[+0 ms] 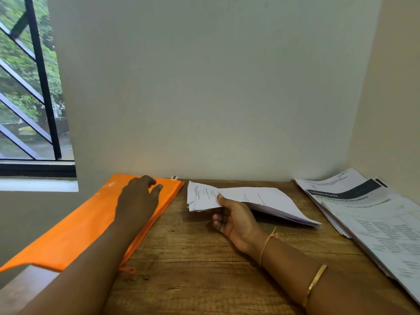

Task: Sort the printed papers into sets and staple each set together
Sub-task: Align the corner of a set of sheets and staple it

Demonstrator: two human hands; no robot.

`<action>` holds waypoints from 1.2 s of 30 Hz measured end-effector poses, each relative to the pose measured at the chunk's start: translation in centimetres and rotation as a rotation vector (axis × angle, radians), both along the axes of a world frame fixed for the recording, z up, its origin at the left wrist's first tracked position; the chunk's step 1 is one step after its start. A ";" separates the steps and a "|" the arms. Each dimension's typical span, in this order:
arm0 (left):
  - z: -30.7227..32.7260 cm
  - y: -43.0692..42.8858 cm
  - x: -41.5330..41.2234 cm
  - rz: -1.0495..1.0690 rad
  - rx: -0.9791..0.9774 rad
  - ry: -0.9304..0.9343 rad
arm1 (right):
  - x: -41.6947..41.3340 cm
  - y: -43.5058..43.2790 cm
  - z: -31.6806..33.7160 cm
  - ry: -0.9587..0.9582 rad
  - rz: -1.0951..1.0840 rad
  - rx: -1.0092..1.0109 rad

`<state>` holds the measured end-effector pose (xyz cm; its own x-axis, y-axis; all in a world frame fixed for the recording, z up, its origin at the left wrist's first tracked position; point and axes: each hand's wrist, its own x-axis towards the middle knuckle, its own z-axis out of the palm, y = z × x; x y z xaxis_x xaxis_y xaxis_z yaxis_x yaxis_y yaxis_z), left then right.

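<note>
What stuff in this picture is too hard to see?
Head view only:
Print on the held papers in the right hand: too small, blurred.
The paper pile: cut off by the right edge.
Inside the orange folder: hidden by its cover and the left hand.
The small white thing by the wall: too small to name.

Left hand [138, 198] stretched toward the table's [200, 258] far edge, fingers look relaxed; right hand [231, 220] palm-up, pinching a paper stack [272, 200].
</note>
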<state>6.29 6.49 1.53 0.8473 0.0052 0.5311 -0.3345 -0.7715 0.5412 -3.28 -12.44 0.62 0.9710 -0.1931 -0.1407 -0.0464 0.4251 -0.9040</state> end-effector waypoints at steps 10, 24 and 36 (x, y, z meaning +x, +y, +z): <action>0.3 -4.7 -3.5 -0.321 -0.847 0.774 | -1.3 -0.2 1.8 0.242 0.355 -0.301; -1.0 -10.0 -5.5 -0.389 -1.232 0.857 | 0.0 -5.8 1.5 0.182 -0.128 -1.631; 3.2 -8.8 -2.4 -0.333 -0.534 0.462 | 0.1 -9.3 0.9 0.280 -0.196 -1.583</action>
